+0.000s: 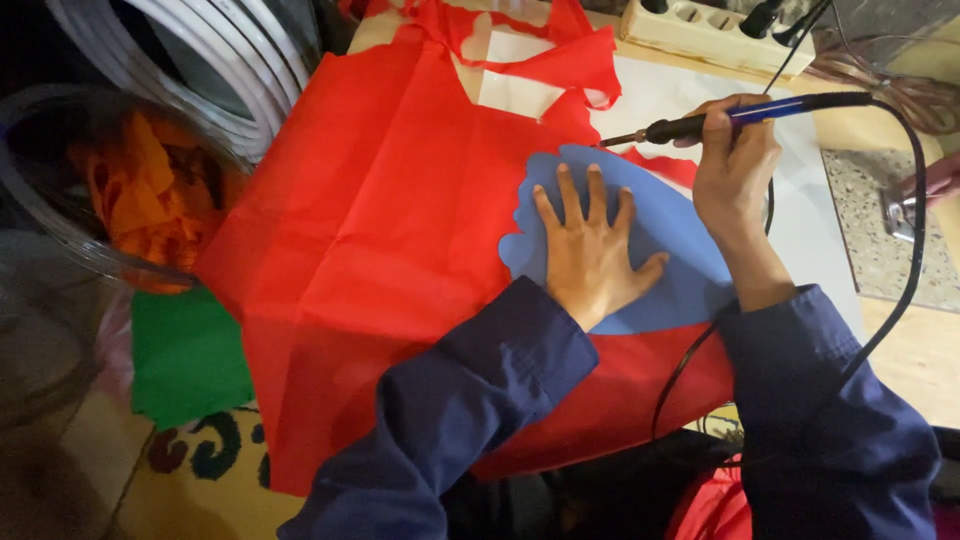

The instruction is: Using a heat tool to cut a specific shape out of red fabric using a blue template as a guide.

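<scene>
A large sheet of red fabric [380, 230] is spread over the table. On it lies a blue template [670, 250] with a wavy left edge. My left hand [590, 255] presses flat on the blue template, fingers spread. My right hand [735, 165] grips a blue-handled hot-tip cutting tool [740, 115] like a pen. The tool's tip touches the red fabric at the template's upper edge. A black cord [905, 250] runs from the tool and loops down to the right.
Red offcuts [540, 45] lie at the top over a white sheet [650, 95]. A beige power strip [715, 35] sits top right. A clear bin of orange scraps [150, 190] stands left, above green fabric [190, 355]. Another person's hand [935, 180] shows at the right edge.
</scene>
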